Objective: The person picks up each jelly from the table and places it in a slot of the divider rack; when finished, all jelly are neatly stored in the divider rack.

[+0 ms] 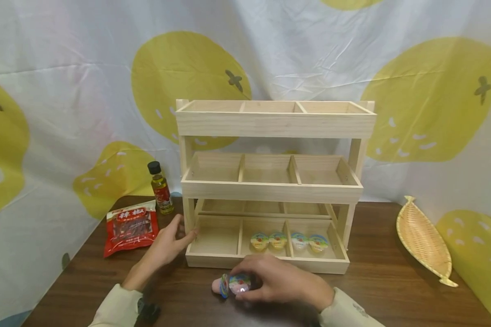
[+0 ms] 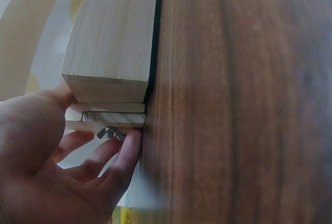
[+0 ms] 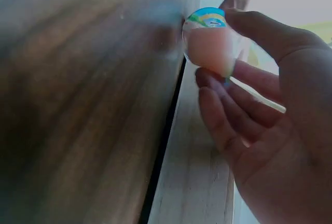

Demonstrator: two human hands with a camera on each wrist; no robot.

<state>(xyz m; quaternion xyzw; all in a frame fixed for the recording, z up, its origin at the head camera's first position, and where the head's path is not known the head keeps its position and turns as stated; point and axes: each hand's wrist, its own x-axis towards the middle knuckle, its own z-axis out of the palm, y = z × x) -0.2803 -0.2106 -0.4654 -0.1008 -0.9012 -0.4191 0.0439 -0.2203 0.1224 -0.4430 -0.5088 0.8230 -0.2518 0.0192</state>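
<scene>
A three-tier wooden display rack [image 1: 272, 192] with divided trays stands on the table. My left hand [image 1: 168, 243] holds its lower left side, thumb at the tray's edge; the left wrist view shows fingers curled beside a wing nut [image 2: 110, 133]. In front of the rack, my right hand [image 1: 276, 278] pinches a pink jelly cup [image 3: 210, 45] between thumb and fingers. Another pink jelly cup [image 1: 217, 286] lies on its side just left of it. In the bottom tray, two jelly cups [image 1: 259, 242] sit in the middle compartment and two more [image 1: 318, 244] in the right one.
Left of the rack lie a red bag of dried chilies [image 1: 132, 227] and, behind it, an upright oil bottle [image 1: 161, 190] with a black cap. A boat-shaped woven basket [image 1: 423, 238] rests at the right. A patterned curtain [image 1: 303, 54] hangs behind the table [image 1: 376, 290].
</scene>
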